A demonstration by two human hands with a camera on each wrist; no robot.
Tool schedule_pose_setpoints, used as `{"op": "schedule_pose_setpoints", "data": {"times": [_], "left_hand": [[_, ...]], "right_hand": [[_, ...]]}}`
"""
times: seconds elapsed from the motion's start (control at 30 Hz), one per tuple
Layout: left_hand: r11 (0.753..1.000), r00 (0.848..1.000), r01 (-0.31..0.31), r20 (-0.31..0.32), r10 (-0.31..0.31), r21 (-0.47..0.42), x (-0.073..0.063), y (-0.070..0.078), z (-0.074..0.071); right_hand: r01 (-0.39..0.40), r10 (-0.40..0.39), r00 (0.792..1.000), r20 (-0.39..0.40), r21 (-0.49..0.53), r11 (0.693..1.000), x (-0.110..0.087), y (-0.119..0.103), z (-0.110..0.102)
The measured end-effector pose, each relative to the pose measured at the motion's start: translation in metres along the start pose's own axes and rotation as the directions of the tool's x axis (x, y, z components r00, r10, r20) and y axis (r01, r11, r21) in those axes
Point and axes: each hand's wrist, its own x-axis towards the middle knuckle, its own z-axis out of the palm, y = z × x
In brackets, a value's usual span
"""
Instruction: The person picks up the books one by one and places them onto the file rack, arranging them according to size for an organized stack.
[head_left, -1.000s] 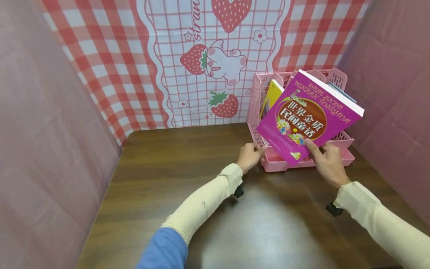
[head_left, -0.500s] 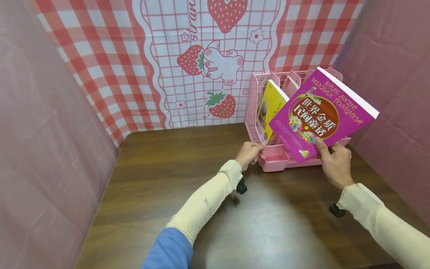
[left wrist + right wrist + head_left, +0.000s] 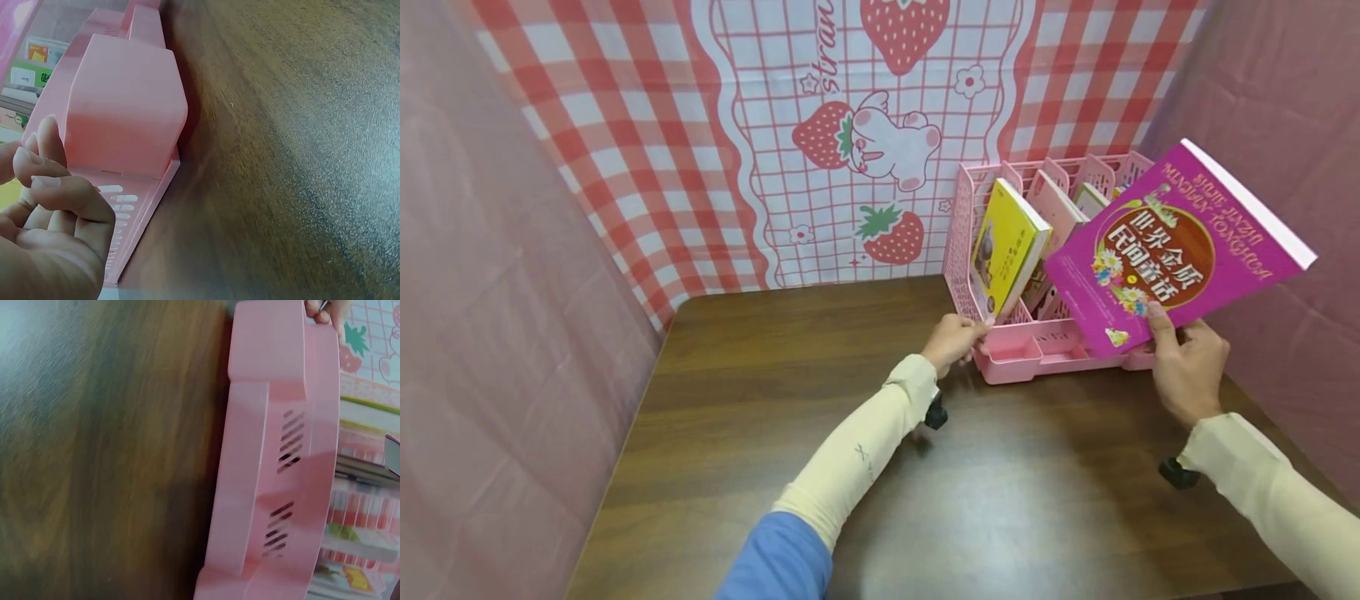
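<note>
My right hand (image 3: 1191, 367) grips a purple paperback storybook (image 3: 1180, 242) by its lower edge, thumb on the front cover. The book is tilted in the air, in front of the right part of a pink plastic desktop book rack (image 3: 1015, 368). At the rack's front left corner, my left hand (image 3: 955, 342) pinches the edge with curled fingers. In the left wrist view, that hand (image 3: 59, 219) is beside the front tray's end. A yellow book (image 3: 1006, 250) stands in the leftmost slot, a pale pink book (image 3: 1051, 204) in the slot beside it.
Farther right in the rack, a green-edged book (image 3: 1090, 200) shows partly behind the purple one. The rack stands on a brown wooden table (image 3: 790, 375). Behind hangs a strawberry-print cloth (image 3: 850, 217); pink curtains (image 3: 1285, 108) close off both sides.
My right hand has moved right with the purple book, away from the left slots. The yellow and pale pink books have come into fuller view. My left hand has stayed at the rack's corner.
</note>
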Motion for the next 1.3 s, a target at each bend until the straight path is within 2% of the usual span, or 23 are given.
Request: {"op": "schedule_pose_setpoints", "data": {"times": [0.23, 0.37, 0.6, 0.87, 1.0, 1.17, 1.3], "left_hand": [[1.000, 1.000, 0.000, -0.014, 0.000, 0.016, -0.003, 0.003, -0.003], [1.000, 1.000, -0.009, -0.021, 0.009, 0.022, -0.003, 0.005, -0.005], [1.000, 1.000, 0.006, -0.028, -0.006, 0.022, -0.005, 0.007, -0.009], [0.999, 0.999, 0.015, -0.030, -0.014, 0.040, -0.005, 0.006, -0.008], [0.999, 0.999, 0.031, -0.029, -0.030, 0.016, -0.006, 0.007, -0.005], [1.000, 1.000, 0.023, -0.016, -0.023, -0.001, -0.006, 0.008, -0.002], [0.995, 0.998, 0.054, 0.014, -0.053, -0.085, -0.007, 0.005, -0.002]], "right_hand": [[0.042, -0.043, 0.998, -0.045, -0.038, 0.998, 0.003, 0.013, -0.008], [0.037, -0.041, 0.996, -0.080, -0.056, 0.998, 0.006, 0.019, -0.010], [-0.099, 0.078, 0.990, -0.118, -0.184, 0.978, 0.013, 0.021, -0.008], [-0.153, 0.140, 0.988, -0.072, -0.238, 0.959, 0.027, 0.028, 0.003], [-0.180, 0.176, 0.984, -0.038, -0.254, 0.950, 0.036, 0.033, 0.011], [-0.207, 0.214, 0.977, -0.004, -0.272, 0.940, 0.050, 0.032, 0.019], [-0.216, 0.230, 0.973, 0.018, -0.280, 0.935, 0.062, 0.027, 0.028]]}}
